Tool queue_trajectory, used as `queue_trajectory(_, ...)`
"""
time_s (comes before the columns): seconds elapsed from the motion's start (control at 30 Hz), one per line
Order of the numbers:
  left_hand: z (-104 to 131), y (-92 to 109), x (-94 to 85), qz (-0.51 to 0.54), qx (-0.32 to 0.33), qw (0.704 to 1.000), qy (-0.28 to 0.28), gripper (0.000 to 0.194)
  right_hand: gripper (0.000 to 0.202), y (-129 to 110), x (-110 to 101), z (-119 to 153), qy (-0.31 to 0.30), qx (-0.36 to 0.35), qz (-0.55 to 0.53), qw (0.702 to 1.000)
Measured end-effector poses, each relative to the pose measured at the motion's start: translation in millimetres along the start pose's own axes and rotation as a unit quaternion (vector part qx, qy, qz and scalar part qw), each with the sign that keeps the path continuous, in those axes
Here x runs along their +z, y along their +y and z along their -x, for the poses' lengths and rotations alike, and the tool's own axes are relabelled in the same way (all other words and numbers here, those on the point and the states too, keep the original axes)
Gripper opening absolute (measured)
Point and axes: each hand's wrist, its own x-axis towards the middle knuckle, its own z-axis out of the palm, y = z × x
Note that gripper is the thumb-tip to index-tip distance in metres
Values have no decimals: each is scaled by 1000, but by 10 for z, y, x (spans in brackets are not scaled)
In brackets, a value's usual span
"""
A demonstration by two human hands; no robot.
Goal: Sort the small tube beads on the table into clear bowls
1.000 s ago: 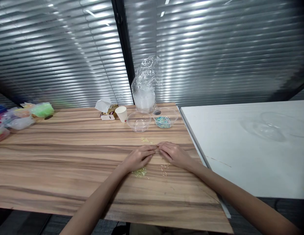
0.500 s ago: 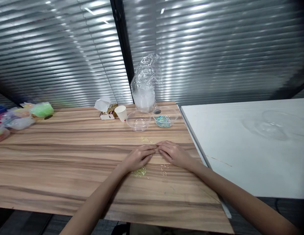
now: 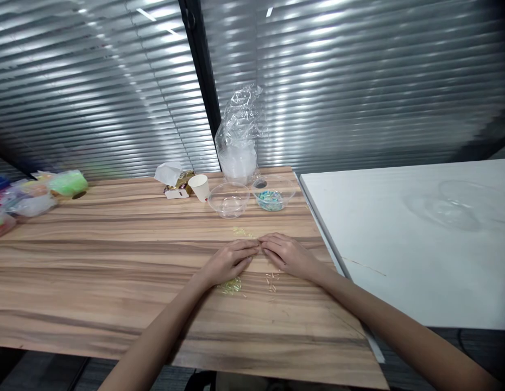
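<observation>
My left hand [image 3: 230, 262] and my right hand [image 3: 288, 255] rest low on the wooden table, their fingertips pressed together almost touching each other. Both are closed in a pinch; whatever lies between the fingers is too small or hidden to make out. Beside the left wrist is a small heap of yellow-green tube-like beads [image 3: 231, 286]. A few pinkish, thin stick-like beads [image 3: 272, 281] lie just below my right hand. Beyond the fingertips are scattered pale yellow bits [image 3: 241, 232], partly covered by the left fingers.
Behind the hands stand a clear bowl [image 3: 229, 201] and another clear bowl holding blue-green beads [image 3: 270, 201]. A paper cup [image 3: 200, 188], a tissue box [image 3: 180, 187] and bagged plastic bowls [image 3: 238, 160] are at the back. Bagged colourful items [image 3: 67, 183] lie far left; a white table [image 3: 407, 260] adjoins on the right.
The view has shifted very slightly. Both hands stay in the same place, fingertips together, with no clear change in what they hold.
</observation>
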Motion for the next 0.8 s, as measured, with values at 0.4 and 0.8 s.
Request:
queue_trajectory(0.4, 5, -18, 12, -3, -1, 1000, 3, 39, 23, -1, -5, -1, 3, -2, -4, 1000)
queue_trajectory(0.8, 5, -12, 13, 1, -4, 1000, 2, 38, 23, 2, -3, -1, -1, 0, -5, 1000)
